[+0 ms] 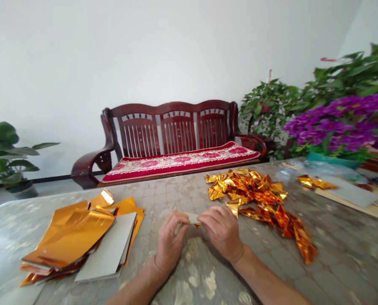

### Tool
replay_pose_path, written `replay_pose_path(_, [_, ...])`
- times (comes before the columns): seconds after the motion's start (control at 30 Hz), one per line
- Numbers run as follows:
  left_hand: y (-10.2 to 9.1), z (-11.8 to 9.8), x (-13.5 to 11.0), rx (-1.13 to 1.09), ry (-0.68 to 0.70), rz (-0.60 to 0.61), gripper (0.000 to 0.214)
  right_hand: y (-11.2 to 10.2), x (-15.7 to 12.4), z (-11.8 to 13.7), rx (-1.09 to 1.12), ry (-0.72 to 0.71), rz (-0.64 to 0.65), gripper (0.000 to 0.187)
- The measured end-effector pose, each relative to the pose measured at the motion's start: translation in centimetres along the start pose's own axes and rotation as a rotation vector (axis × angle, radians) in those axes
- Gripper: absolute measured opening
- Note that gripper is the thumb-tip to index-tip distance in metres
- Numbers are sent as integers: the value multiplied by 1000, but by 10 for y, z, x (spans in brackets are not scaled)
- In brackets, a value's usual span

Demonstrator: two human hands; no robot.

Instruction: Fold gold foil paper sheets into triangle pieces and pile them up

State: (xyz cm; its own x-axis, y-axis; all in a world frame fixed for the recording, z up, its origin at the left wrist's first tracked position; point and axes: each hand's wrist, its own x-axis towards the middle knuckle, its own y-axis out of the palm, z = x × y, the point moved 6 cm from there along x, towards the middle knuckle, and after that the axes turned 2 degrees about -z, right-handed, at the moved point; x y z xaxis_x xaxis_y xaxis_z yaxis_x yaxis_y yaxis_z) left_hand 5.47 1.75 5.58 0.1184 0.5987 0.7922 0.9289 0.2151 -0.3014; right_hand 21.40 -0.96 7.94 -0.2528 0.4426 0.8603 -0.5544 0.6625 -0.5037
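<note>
Between my two hands is a small sheet of foil paper [193, 218], its pale back upward and a bit of gold showing underneath. My left hand [172, 235] pinches its left end between thumb and fingers. At the right end, my right hand [222, 231] grips it the same way. Fingers cover most of the sheet. On the left of the table lies a loose stack of gold foil sheets [77, 233], some with the grey-white back [108, 250] up. Beyond my right hand is a heap of folded gold foil pieces [255, 188], trailing toward the right.
The table [189, 279] has a patterned, shiny cover. Another folded foil piece [316, 183] lies at the right by grey and tan boards [351, 192] and clear plastic [290, 169]. Purple flowers [341, 123] stand behind them. A wooden bench [179, 127] with a red cushion [182, 163] faces me.
</note>
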Motion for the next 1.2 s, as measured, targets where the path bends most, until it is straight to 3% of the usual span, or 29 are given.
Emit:
replay_pose_path(0.1, [1,1,1,85,40,34,10,0,0,-5,-51,-13,8,14])
replay_pose_path(0.27, [6,-3,1,325,143,192,11,5,-3,-3,-106,-88,56,13])
replay_pose_path(0.43, [3,-6,0,358,214,189,19,3,-6,2,-128,-149,25,15])
replay_pose_path(0.53, [6,3,1,421,171,238,18,10,-7,-2,-158,-102,92,13])
replay_pose_path(0.7, [18,23,-3,539,15,449,19,35,-14,-14,-176,1,364,10])
replay_pose_path(0.83, [22,28,-6,603,-50,564,20,46,-21,-19,-130,67,501,15])
replay_pose_path(1.03, [23,25,-4,620,-32,568,17,49,-25,-23,-81,110,553,21])
replay_pose_path(1.2, [22,29,-3,590,-93,547,23,47,-23,-22,-43,104,568,22])
